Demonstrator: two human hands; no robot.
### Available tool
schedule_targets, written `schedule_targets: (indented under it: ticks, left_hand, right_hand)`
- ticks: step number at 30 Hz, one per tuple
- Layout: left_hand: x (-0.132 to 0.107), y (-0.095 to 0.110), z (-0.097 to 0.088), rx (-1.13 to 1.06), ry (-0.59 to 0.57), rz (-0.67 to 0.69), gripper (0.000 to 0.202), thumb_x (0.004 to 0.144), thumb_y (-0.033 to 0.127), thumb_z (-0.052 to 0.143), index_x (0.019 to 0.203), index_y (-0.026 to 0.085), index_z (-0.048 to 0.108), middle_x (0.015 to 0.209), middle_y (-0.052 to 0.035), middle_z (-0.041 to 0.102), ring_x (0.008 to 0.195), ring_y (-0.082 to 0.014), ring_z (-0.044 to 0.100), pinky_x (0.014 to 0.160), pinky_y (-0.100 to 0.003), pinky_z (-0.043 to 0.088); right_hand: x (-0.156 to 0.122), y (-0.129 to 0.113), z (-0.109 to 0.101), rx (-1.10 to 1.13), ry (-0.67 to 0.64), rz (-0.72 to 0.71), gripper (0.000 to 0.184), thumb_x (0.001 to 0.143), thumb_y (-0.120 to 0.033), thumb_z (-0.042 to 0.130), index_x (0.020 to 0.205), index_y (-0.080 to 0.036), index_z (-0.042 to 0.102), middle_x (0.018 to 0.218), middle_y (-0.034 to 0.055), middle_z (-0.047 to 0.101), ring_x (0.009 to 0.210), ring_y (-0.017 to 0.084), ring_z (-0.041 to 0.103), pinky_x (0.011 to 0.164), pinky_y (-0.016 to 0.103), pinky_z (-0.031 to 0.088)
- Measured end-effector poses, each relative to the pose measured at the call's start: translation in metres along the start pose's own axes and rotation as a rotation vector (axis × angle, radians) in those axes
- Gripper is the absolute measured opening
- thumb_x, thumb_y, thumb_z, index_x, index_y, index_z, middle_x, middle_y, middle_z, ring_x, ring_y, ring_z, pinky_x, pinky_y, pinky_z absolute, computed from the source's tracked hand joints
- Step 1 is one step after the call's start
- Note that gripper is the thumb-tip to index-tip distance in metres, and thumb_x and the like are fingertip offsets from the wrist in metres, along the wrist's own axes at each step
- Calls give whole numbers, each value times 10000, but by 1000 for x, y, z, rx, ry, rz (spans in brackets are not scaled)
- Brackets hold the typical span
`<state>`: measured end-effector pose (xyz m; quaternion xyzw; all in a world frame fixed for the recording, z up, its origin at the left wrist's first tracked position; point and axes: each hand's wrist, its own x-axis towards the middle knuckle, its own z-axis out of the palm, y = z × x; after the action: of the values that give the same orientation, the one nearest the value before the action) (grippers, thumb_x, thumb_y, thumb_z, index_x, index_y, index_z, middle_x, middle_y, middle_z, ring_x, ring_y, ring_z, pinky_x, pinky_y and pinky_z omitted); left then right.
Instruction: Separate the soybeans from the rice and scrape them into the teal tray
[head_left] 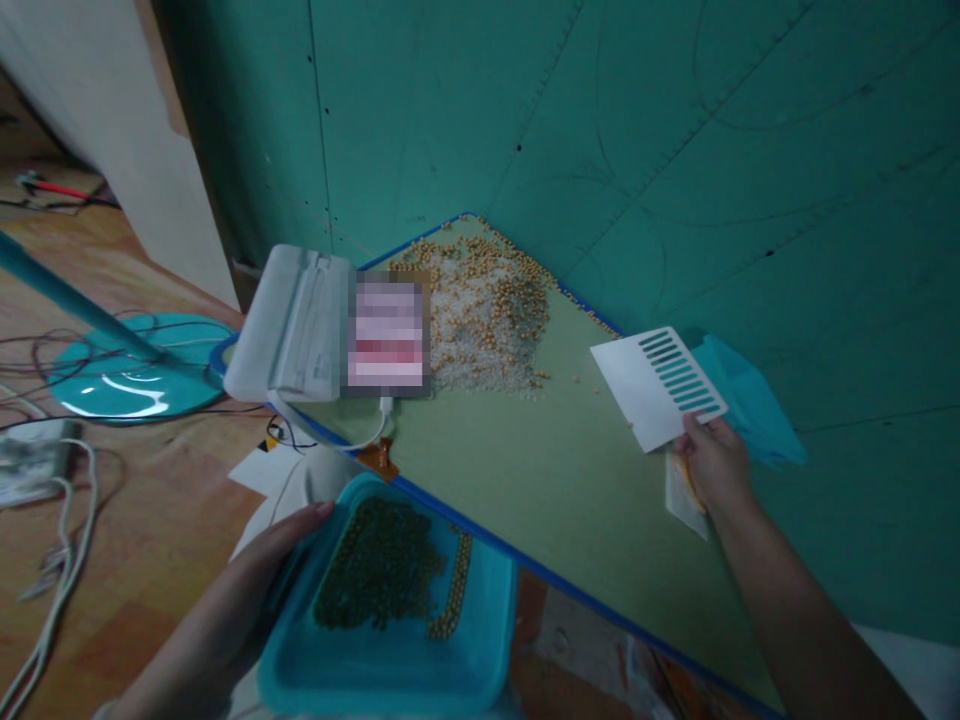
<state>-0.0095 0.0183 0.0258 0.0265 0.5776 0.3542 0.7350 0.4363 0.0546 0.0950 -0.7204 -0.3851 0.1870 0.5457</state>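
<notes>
My left hand [251,590] grips the left rim of a blue plastic tray [480,650], held below the near edge of a green table [555,480]. Dark green beans [379,575] fill the tray's middle, with a line of yellow beans [454,595] beside them. My right hand [712,465] is closed on a white card with slots cut in it [656,385], held tilted above the table's right side. A second white piece [682,500] shows under that hand. A heap of mixed yellow beans and white grains [487,320] lies at the table's far corner.
A white device [292,325] with a blurred label and a cable sits on the table's left corner. A teal cloth [742,395] lies by the teal wall. On the wooden floor at left are a teal stand base [127,375], cables and a power strip [30,455].
</notes>
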Motion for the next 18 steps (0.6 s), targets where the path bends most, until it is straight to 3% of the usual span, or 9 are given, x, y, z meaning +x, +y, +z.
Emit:
schedule_targets:
  ticks: [4,7,15,18]
  left_hand:
    - [1,-1,-3,58,-109,46,44,710,201,616,708,184,657,570,2,742,650,-239,704,617,-341,588]
    - [0,0,-5,61,-141,40,117,699,234,633,793,171,661,700,-19,770,660,-250,706,638,-359,587]
    - [1,-2,-8,39,-147,29,130,691,241,641,795,170,670,707,-44,773,700,-272,707,631,-382,582]
    - [1,-1,-6,41,-155,13,172,709,260,622,829,144,664,688,-54,771,639,-266,707,610,-379,583]
  right_hand:
    - [1,-1,8,88,-85,72,306,539,-382,743,694,-205,548,619,-55,508,433,43,389,365,176,320]
    - [5,-2,12,117,-159,149,304,523,-352,757,681,-192,553,604,-54,518,427,37,387,359,166,324]
    - [17,-8,17,100,-326,330,223,573,-246,723,727,-204,567,545,-68,512,377,31,366,353,156,348]
    - [20,-11,18,85,-375,354,186,603,-223,702,734,-217,569,548,-70,509,377,33,369,365,159,365]
